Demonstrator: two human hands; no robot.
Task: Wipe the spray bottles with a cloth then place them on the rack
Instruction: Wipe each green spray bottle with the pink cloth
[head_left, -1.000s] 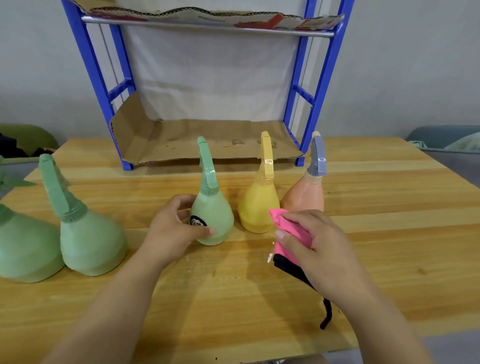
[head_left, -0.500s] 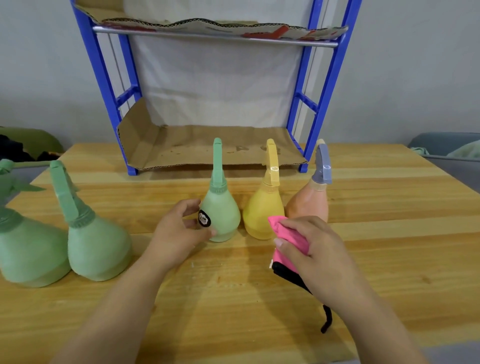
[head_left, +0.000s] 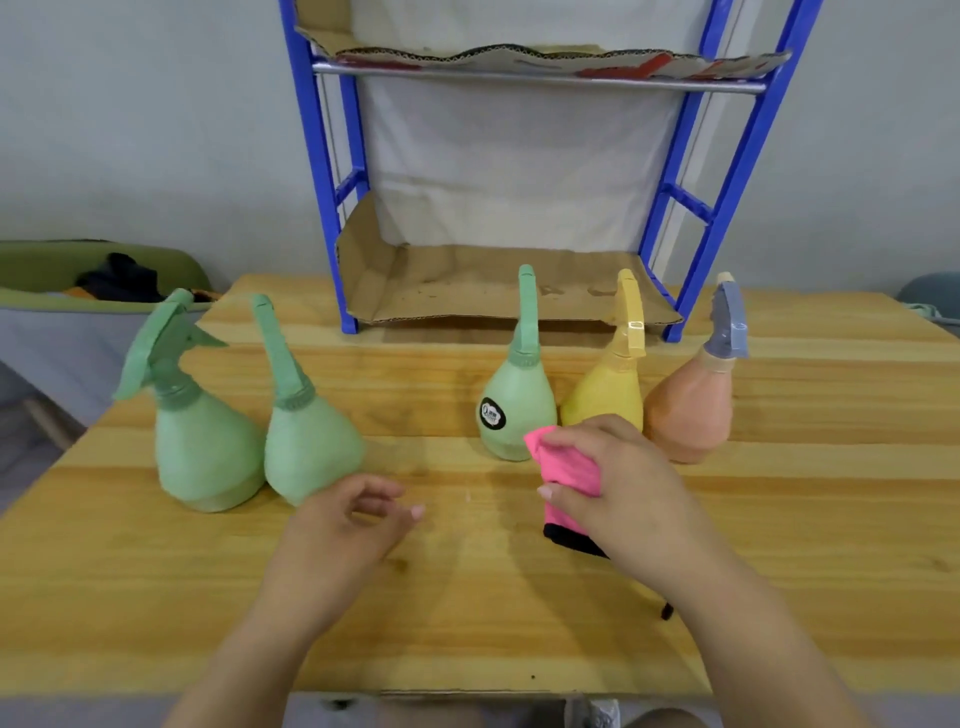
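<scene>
Picking a bottle to wipe; none stands on the rack (head_left: 323, 208) yet.
The left hand (head_left: 348, 530) hovers loosely curled and holding nothing, just beside a green bottle (head_left: 311, 447) on the desk (head_left: 467, 623). The right hand (head_left: 623, 488) grips the cloth (head_left: 569, 470). The next move is probably to grasp that bottle and bring it to the cloth.

The left forearm (head_left: 249, 649) and right forearm (head_left: 753, 623) reach in over the near edge of the surface (head_left: 156, 597). The left grip (head_left: 348, 530) hovers with its fingers loosely curled, holding nothing. The right grip (head_left: 618, 488), knuckles up, pinches a bunched pink cloth (head_left: 569, 475).
</scene>
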